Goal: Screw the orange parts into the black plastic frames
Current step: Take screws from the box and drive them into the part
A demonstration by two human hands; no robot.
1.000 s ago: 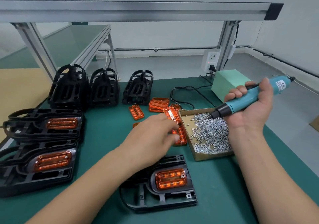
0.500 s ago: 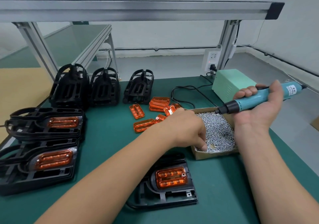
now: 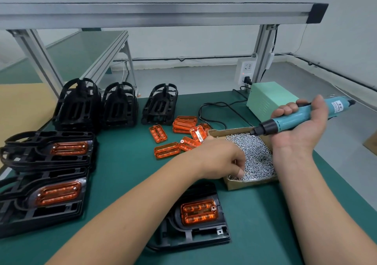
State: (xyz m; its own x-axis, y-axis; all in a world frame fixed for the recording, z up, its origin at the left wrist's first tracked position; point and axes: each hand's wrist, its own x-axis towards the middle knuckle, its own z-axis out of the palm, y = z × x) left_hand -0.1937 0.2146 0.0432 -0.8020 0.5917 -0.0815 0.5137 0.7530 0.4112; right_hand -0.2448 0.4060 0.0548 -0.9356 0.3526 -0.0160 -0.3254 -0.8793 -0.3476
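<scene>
We look down on a green mat [image 3: 130, 168] under an aluminium rack [image 3: 155, 9]. At the mat's far left, three stacks [image 3: 120, 105] of black frames stand in a row. Nearer on the left lie two flat piles [image 3: 47, 150], and the top frame of each has an orange part fitted. One frame [image 3: 204, 236] lies flat at the near edge, between our forearms, with an orange part [image 3: 199, 211] seated in its recess. At the far right sits a pale green supply [image 3: 267, 99], with a black cable looping from it across the mat. A cardboard box [image 3: 248, 184] of screws [image 3: 257, 154] sits in front of it, just beyond the near frame.

Our right hand [image 3: 302, 130] is turned palm up above the box's far right side. Its fingers curl round a teal driver [image 3: 295, 118], whose black nose points left over the screws. Our left hand [image 3: 220, 158] reaches into the box's near left corner, knuckles up and fingertips curled down among the screws. We cannot tell whether it has hold of one. Loose parts [image 3: 183, 123] lie scattered just left of the box.
</scene>
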